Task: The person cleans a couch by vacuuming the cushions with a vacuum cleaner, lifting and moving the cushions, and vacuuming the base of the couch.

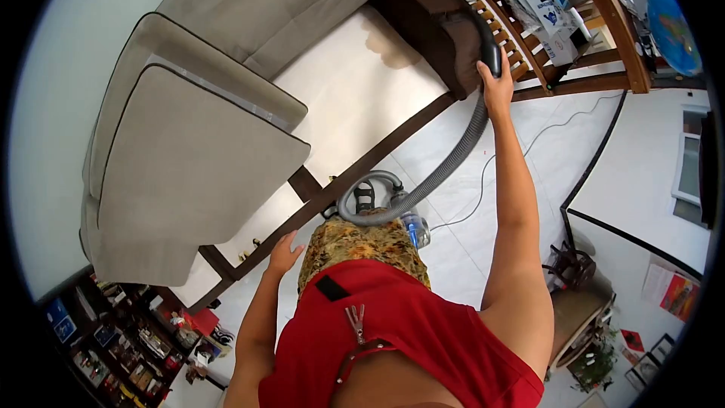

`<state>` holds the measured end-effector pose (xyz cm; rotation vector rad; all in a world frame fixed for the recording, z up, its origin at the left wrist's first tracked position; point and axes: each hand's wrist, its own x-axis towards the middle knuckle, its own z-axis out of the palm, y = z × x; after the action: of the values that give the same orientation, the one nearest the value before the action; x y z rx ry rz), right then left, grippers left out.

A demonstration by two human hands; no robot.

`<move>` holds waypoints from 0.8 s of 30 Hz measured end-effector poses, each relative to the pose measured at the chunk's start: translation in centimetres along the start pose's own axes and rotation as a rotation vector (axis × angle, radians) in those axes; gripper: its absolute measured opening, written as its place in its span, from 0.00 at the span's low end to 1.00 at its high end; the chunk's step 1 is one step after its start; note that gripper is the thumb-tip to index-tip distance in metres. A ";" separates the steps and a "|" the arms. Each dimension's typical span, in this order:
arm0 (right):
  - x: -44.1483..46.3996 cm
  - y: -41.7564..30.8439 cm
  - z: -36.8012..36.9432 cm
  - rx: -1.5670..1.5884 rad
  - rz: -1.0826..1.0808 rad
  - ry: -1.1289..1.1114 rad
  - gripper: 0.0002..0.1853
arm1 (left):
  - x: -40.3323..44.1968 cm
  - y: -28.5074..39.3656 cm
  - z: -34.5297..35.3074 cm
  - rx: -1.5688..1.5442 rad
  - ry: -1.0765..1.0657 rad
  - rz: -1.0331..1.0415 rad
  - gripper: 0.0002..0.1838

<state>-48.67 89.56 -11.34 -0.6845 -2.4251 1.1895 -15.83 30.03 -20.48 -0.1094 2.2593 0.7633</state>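
My right hand (496, 89) is wrapped round the black handle of a vacuum cleaner hose (459, 153), beside the sofa's dark brown armrest (421, 11). The far end of the handle reaches up along the armrest, and its tip is hard to make out. From the handle the grey ribbed hose curves down and loops in front of my legs to the vacuum cleaner (414, 228), partly hidden behind them. Low by my left thigh, my left hand (284, 254) holds nothing, its fingers apart. Ahead lies the sofa's pale base (340, 75), with a brownish stain near the armrest.
Grey sofa cushions (204, 159) lean stacked on the left. A wooden rack (604, 23) with bags and a blue basin stands at the upper right. A thin cord (483, 181) runs across the tiled floor. Crowded dark shelves (128, 340) fill the lower left.
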 end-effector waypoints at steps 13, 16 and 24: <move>5.0 -2.1 10.2 -0.204 0.151 0.065 0.48 | 4.0 -4.8 -4.9 0.037 -0.054 -0.035 0.32; -0.4 -1.1 8.3 -0.173 0.145 0.079 0.47 | 4.7 -5.7 -6.0 0.051 -0.073 -0.030 0.32; 0.0 -3.2 4.9 0.090 0.105 0.332 0.47 | 8.7 -1.8 -5.7 -0.092 -0.039 0.120 0.29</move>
<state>-52.01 84.76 -11.61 -0.9116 -2.0726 1.1152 -25.10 26.63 -24.08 -0.0025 2.2097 0.9246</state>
